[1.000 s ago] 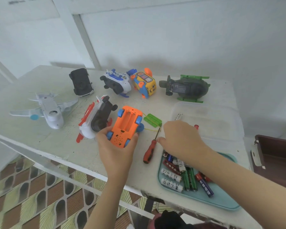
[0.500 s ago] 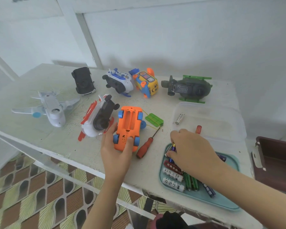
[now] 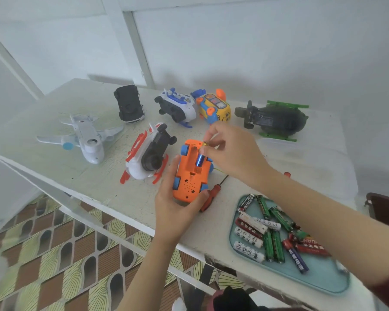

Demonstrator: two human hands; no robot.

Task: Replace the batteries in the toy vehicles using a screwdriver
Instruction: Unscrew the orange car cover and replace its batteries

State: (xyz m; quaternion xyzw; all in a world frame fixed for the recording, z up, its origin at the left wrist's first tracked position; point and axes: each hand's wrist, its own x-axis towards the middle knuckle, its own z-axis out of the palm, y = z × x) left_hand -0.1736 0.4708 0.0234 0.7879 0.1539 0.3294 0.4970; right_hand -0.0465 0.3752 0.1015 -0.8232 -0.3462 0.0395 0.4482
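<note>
White walls back a worn white table seen from the head camera. Near its front edge the left hand grips the rear of an upturned orange toy car, thumb along one side and fingers curled round the other. The car's battery bay lies open. The right hand pinches the top end of a blue battery between thumb and forefinger, with the lower end sitting in the bay. A red-handled screwdriver lies on the table just right of the car. Further right, a teal tray holds loose batteries. A white toy airplane, a black car and a dark green helicopter rest farther back.
</note>
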